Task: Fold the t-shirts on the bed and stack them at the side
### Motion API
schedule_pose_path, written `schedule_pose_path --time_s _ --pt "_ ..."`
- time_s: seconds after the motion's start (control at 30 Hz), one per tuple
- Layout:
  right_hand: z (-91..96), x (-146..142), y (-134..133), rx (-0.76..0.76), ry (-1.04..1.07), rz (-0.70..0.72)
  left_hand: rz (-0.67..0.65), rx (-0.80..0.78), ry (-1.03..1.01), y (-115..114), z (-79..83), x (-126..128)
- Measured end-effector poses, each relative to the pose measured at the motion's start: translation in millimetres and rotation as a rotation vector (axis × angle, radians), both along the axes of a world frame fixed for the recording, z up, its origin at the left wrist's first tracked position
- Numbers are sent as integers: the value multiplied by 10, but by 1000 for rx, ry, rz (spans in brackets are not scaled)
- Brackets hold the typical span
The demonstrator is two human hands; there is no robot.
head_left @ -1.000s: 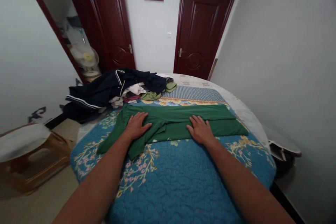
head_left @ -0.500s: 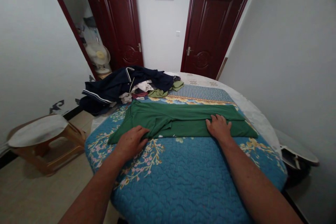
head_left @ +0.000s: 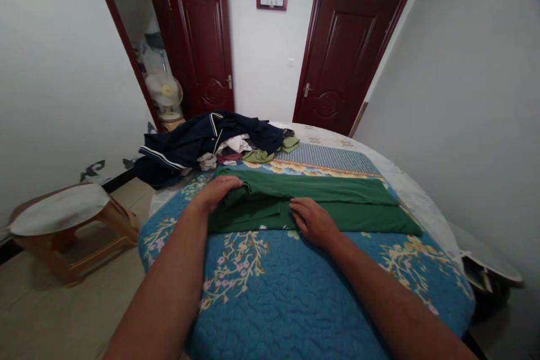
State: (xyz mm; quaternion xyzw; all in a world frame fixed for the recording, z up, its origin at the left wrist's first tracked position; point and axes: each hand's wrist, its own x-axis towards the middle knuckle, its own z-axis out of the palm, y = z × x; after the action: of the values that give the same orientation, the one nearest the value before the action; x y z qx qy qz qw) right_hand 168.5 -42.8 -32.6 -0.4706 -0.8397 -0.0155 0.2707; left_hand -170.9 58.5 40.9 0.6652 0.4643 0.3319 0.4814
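A green shirt [head_left: 358, 191], folded into a long strip, lies across a blue flowered quilted cover [head_left: 278, 287]. My left hand [head_left: 217, 190] is closed on the shirt's left end, where the cloth is lifted and bunched near the fingers. Part of its grip is hidden behind the cloth. Resting on the middle of the strip, my right hand [head_left: 313, 224] has its fingers apart and slightly bent, at the edge of the upper layer. A short flap of the shirt lies between the two hands.
Behind the shirt's left end is a heap of clothes [head_left: 202, 140] with a navy garment on top. The round table [head_left: 405, 180] has a pale patterned cover. A stool [head_left: 67, 219] stands at the left, and a dark container [head_left: 485, 281] at the right.
My left hand has moved up and taken hold of the shirt's left end, lifting it inward. My right hand has slid left along the strip towards the middle.
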Motion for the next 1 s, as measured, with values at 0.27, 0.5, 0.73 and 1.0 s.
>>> schedule_pose_path --time_s 0.27,0.5,0.73,1.0 --pt "162 -676 227 -118 -63 -9 117 -435 -489 16 -365 -66" --pt "110 -869 451 -43 113 -101 168 -580 -583 108 -355 -53" --pt "8 -998 384 40 256 -68 26 -434 -485 10 -352 -31" --pt "87 -903 295 191 129 -52 -306 -185 -337 -65 -311 15"
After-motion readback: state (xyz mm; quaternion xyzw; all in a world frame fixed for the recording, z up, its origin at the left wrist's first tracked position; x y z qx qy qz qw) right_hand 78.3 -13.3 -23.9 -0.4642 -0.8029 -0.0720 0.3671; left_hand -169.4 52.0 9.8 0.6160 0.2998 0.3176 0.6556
